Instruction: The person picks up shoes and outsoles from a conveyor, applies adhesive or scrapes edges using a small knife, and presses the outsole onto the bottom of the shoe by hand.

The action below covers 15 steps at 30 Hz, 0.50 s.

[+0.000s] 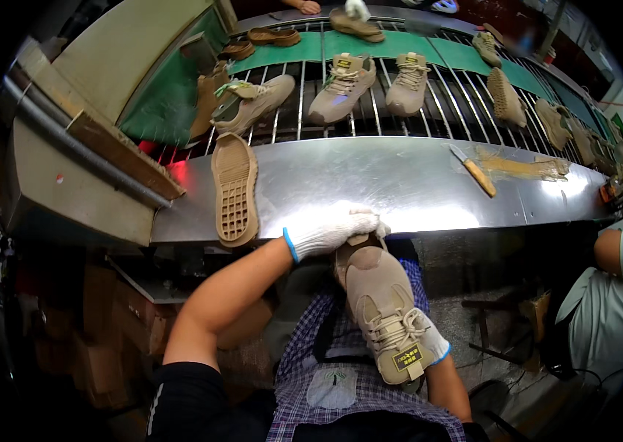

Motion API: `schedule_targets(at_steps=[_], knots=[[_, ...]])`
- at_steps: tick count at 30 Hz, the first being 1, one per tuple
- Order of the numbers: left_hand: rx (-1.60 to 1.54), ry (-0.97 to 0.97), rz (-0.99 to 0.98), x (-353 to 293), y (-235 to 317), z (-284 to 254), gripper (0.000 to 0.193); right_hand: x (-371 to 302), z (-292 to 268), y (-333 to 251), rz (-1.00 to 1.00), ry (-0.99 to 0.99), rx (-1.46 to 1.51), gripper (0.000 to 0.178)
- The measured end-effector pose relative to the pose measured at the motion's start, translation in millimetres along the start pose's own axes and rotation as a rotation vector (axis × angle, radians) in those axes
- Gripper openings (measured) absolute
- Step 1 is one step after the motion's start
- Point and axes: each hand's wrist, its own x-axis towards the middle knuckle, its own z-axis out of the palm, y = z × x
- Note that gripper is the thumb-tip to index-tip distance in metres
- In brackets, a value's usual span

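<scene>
A beige lace-up shoe (381, 291) is held over my lap, its toe toward the bench and its tongue toward me. My left hand (333, 232), in a white knit glove with a blue cuff, has its fingers closed at the toe end, on the edge of a tan shoe sole (357, 239). Between that edge and the toe of the upper a dark gap shows. My right hand (432, 336), gloved alike, supports the shoe from its right side near the heel; most of its fingers are hidden behind it.
A loose tan sole (235, 191) lies on the metal bench (355, 177) at left, a wooden-handled knife (475, 172) at right. Beyond, a roller conveyor (293, 121) carries several shoes and soles. Another person's gloved hand (358, 9) is across it; a seated person (606, 302) is at right.
</scene>
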Motion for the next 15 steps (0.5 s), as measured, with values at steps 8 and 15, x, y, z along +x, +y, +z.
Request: schedule_targets(at_steps=[8,15], knots=[[-0.432,0.035,-0.119,1.3,-12.1,11.2,0.032,-10.9,1.8,24.1,0.088,-0.088,0.490,0.042],[-0.137,-0.015,-0.069,-4.9,13.9,24.9,0.035,-3.5,24.2,16.4,0.001,-0.060,0.310,0.054]])
